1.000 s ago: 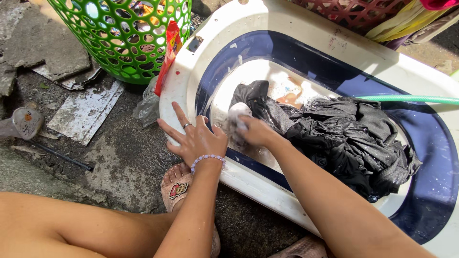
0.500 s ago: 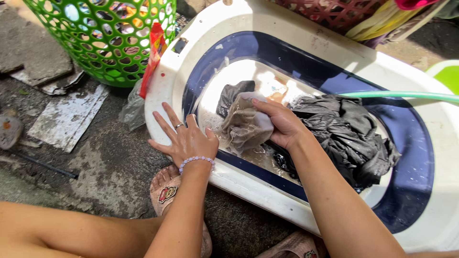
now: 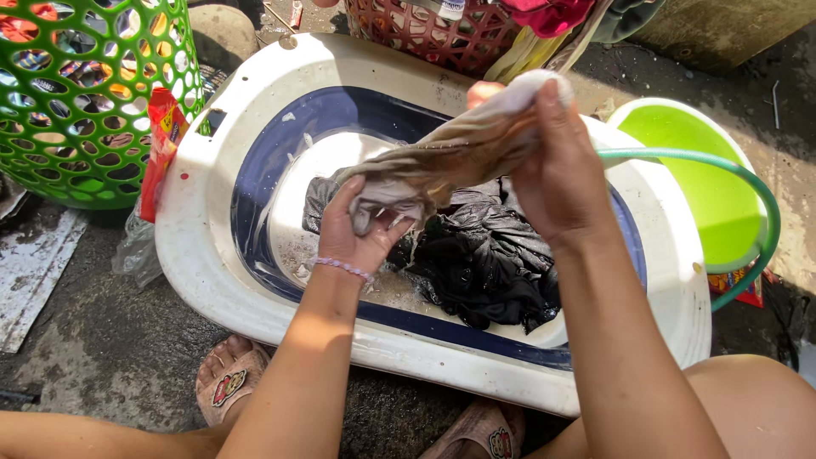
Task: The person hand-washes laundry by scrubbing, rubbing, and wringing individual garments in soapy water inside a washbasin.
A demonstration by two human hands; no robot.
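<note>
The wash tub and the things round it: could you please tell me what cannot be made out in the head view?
- Wash tub floor: mostly hidden under the dark clothes and both arms.
- Beige wet cloth: its kind is unclear, since the left hand and right hand bunch it.
- Green laundry basket: cut off by the left and top edges.
- Red basket: cut off by the top edge.

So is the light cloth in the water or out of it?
Out: both hands, left hand and right hand, hold the light cloth above the tub.
</note>
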